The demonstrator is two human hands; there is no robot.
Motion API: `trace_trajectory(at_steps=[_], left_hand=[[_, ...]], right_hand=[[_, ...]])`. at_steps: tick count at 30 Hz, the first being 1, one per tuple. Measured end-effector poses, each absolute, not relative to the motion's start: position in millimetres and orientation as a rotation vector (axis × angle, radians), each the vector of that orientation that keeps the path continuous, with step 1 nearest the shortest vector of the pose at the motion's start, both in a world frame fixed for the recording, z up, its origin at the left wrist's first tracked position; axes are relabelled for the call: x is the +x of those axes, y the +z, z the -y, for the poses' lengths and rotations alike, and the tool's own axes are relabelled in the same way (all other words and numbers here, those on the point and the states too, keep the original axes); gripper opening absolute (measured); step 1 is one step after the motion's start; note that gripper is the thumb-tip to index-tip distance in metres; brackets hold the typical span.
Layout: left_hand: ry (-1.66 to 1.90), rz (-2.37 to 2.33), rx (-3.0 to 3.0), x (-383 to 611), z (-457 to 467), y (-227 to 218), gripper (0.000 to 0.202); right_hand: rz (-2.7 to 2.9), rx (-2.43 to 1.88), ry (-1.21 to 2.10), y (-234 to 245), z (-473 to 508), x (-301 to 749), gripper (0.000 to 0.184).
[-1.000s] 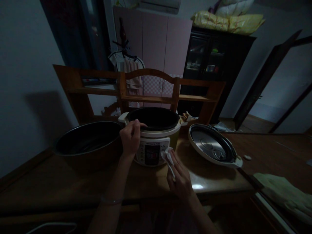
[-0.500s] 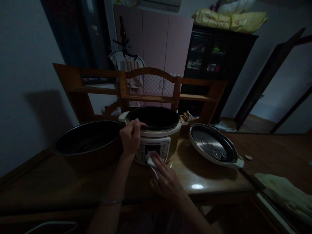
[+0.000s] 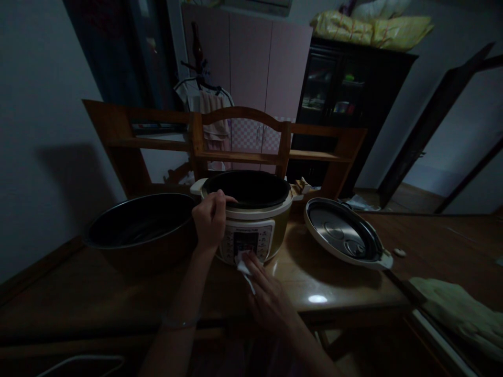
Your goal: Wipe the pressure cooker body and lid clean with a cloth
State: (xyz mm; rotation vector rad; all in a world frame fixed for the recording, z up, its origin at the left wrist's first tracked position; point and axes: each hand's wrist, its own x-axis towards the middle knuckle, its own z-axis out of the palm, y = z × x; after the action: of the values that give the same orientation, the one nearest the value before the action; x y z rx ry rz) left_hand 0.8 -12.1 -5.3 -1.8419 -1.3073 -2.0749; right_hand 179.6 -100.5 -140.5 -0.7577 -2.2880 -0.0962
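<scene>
An electric pressure cooker (image 3: 281, 230) stands lidless on the wooden table, its dark cavity facing up. My left hand (image 3: 210, 217) is closed on the cooker's near rim at the left, its index finger reaching over the edge. With my right hand (image 3: 267, 293) I press a folded white tissue (image 3: 243, 264) against the lower part of the control panel (image 3: 267, 235). Part of the tissue hangs below my fingers. Left of the cooker sits a large dark inner pot (image 3: 145, 251). The round lid (image 3: 334, 230) lies to the right, its metal inner side up.
A wooden shelf frame (image 3: 241, 112) rises behind the cooker. Near the right edge are a small pale piece (image 3: 400, 252) and a light green cloth (image 3: 456, 309). Crumpled brownish material (image 3: 301, 187) sits by the cooker's right handle. The table (image 3: 314, 285) has a front edge close to me.
My right hand and the tissue have slid slightly down the control panel, so more of its dark display shows. My left hand stays on the rim.
</scene>
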Motion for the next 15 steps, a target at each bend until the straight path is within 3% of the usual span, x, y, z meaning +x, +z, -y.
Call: trace_trajectory(at_steps=[15], left_hand=[[-2.078,1.315,-1.84,0.8,12.1,-5.1,0.048]], right_hand=[[2.382,-0.805,-0.064,-155.9,113.8,184.5,0.067]])
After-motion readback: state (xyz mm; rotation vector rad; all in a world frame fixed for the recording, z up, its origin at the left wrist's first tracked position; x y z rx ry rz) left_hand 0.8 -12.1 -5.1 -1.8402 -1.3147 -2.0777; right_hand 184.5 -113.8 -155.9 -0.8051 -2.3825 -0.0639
